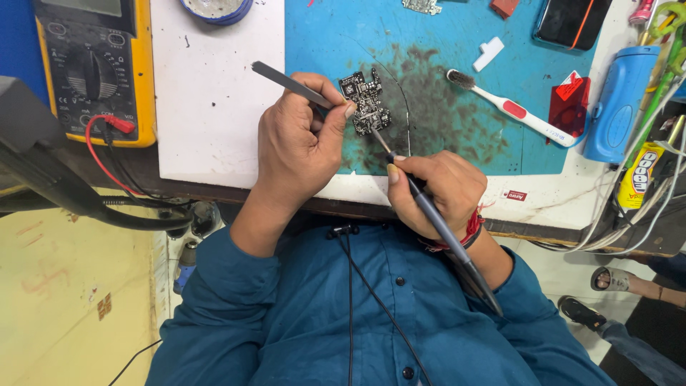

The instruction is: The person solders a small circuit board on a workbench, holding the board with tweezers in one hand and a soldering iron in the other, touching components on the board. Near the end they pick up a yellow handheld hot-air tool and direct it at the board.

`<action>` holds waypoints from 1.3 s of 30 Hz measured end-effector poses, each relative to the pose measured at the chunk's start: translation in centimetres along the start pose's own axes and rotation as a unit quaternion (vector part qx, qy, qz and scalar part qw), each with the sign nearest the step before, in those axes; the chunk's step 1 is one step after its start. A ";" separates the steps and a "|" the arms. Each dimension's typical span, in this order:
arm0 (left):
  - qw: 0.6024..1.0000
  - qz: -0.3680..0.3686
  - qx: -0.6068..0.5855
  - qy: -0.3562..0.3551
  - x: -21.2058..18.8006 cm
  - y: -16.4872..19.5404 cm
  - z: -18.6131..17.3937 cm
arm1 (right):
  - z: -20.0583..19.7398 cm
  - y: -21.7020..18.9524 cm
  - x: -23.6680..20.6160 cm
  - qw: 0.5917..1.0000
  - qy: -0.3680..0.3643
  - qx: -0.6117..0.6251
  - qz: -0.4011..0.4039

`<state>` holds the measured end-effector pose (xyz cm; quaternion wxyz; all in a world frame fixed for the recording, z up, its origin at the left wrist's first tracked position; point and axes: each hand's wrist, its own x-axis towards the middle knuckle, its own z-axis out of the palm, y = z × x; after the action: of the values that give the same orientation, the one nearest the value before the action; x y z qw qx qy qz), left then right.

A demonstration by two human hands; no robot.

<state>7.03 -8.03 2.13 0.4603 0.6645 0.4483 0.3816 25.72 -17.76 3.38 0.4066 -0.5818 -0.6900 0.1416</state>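
A small circuit board (366, 102) lies on the blue mat (321, 43), on the mat's dark, stained patch, just ahead of both hands. Probably the usual work spot, judging by the staining.

Tweezers (289, 83) are held in the left hand (296, 146); thumb and forefinger are pinched on the shaft near the tip end, the other fingers curled under. The tips are laid against the board's left edge, apparently to pin it so it cannot slide. Whether the tips are actually closed on a part cannot be told; they are hidden behind the thumb.

A soldering iron (429, 214) is gripped pen-style in the right hand (436, 189), fingers pressed together low on the barrel, close to the tip for fine control. The tip is brought to the board's lower right corner; touching or just above cannot be told. The cord is trailed back over the wrist, away from the work.

Both wrists are rested at the bench edge (214, 187), likely for steadiness.

A toothbrush (511, 109) is parked to the right on the mat, within reach, apart from the board. A yellow multimeter (93, 68) sits far left, with a red lead plugged in. A thin wire (406, 107) runs just right of the board.
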 end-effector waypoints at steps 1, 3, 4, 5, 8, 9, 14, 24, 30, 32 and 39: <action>1.000 0.001 0.003 0.000 0.0 0.0 0.0 | 0.0 0.0 0.0 1.000 0.003 0.002 -0.001; 1.000 -0.004 0.002 0.001 0.0 0.0 0.1 | 0.1 0.0 0.0 1.000 0.010 0.007 -0.001; 1.000 -0.006 0.001 0.002 0.0 0.0 0.1 | 0.2 0.0 0.0 1.000 0.014 0.010 -0.002; 1.000 -0.001 0.000 0.003 0.1 -0.1 0.1 | 0.2 0.0 0.0 1.000 0.015 0.010 -0.003; 1.000 0.007 -0.001 0.007 0.1 -0.1 0.1 | 0.2 0.1 0.0 1.000 0.012 0.008 -0.004; 1.000 0.004 0.000 0.007 0.1 -0.1 0.1 | 0.1 0.1 0.0 1.000 0.008 0.006 -0.003; 1.000 0.002 0.005 0.008 0.1 -0.1 0.2 | 0.1 0.7 -0.8 0.999 0.031 0.031 0.031; 0.999 0.026 0.021 0.015 0.2 -0.3 0.4 | -7.6 7.3 0.8 0.977 0.188 -0.067 0.079; 1.000 0.019 0.017 0.017 0.2 -0.2 0.4 | -8.8 6.8 1.4 0.986 0.122 0.041 0.101; 0.999 0.022 0.017 0.016 0.2 -0.2 0.4 | -7.6 5.5 1.3 0.995 0.068 0.003 0.067; 0.999 0.019 0.025 0.016 0.1 -0.1 0.3 | -5.7 2.1 0.1 0.988 -0.009 -0.095 0.123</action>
<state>7.30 -7.98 1.97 0.4288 0.6779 0.4520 0.3902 31.31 -18.68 5.56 0.3230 -0.6968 -0.6272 0.1292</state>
